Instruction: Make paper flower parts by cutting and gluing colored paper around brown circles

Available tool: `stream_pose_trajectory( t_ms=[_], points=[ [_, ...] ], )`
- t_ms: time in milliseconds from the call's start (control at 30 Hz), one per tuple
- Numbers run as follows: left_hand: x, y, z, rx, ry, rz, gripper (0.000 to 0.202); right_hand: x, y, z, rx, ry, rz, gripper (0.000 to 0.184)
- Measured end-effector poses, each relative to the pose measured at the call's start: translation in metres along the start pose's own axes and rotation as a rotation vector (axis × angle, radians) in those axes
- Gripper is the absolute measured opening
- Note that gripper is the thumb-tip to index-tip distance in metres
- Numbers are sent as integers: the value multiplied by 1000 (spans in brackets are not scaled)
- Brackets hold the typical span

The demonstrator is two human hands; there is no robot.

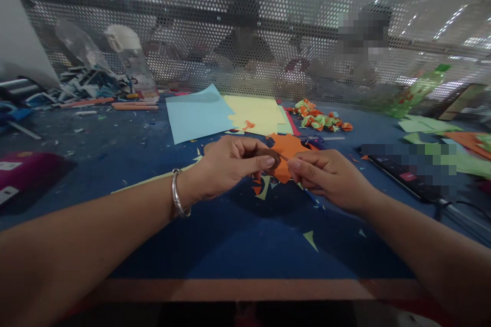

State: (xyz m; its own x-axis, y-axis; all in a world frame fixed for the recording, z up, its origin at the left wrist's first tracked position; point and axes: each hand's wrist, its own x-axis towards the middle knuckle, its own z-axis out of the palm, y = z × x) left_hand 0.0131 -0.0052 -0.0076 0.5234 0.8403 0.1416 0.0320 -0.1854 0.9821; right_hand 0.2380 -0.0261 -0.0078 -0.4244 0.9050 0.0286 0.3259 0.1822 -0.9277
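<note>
Just left of the middle, my left hand [230,163] is closed, with thumb and fingers pinching a small brown roundish piece [274,155]. My right hand [326,173] pinches a thin dark stick [284,157], whose tip reaches to that piece. Too little of the piece shows to tell its material. Behind both hands lies an orange paper cut-out [286,168] with a wavy edge, partly covered by the fingers. Scissors with dark blue handles [312,140] lie beyond it, half hidden. Small paper scraps are scattered beneath the hands.
Blue paper [199,115] and yellow paper [255,112] lie further back, beside crumpled orange and green paper pieces [320,117]. A phone [399,171] with a cable is at right. A clear bottle [136,64] and a green bottle [420,92] stand by the perforated metal screen [184,20].
</note>
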Motion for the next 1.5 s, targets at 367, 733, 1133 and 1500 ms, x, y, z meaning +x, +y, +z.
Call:
stream_pose_trajectory(
  t_ms=[367, 733, 1133, 1500],
  points=[
    [3, -7, 2, -180, 82, -19, 12, 0, 0, 0, 96, 85, -3, 52],
    [1, -8, 5, -291, 147, -45, 17, 2, 5, 1, -104, 123, -77, 57],
    [0, -10, 11, -417, 76, -21, 11, 0, 7, 1, -109, 100, -177, 49],
    [-3, -8, 14, -342, 73, 15, 14, -1, 5, 2, -122, 98, -166, 51]
  ],
)
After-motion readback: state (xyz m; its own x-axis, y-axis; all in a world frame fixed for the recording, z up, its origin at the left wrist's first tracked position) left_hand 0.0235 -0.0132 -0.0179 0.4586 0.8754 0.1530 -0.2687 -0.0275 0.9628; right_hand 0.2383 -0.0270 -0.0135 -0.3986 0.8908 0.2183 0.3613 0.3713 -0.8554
